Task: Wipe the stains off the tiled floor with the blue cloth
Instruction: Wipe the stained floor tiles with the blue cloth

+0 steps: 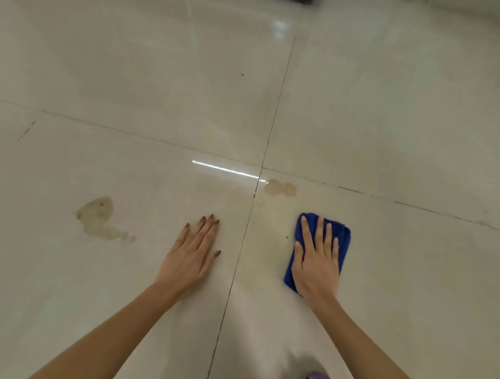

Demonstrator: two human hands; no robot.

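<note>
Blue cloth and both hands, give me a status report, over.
Right hand flat on blue cloth; left hand flat on floor. Large stain, small stain unwiped. Nothing blocking.

A small purple thing [316, 376] shows at the bottom edge, right of the middle, cut off so that its kind cannot be told. A dark shape [301, 1] at the top edge is cut off the same way. A thin bright streak of reflected light [227, 170] slants near the centre, with a softer glare patch [280, 28] far above it. A tiny dark speck [242, 74] sits alone below and left of that patch. Short dark scuff marks [27, 131] line up near the left edge.
</note>
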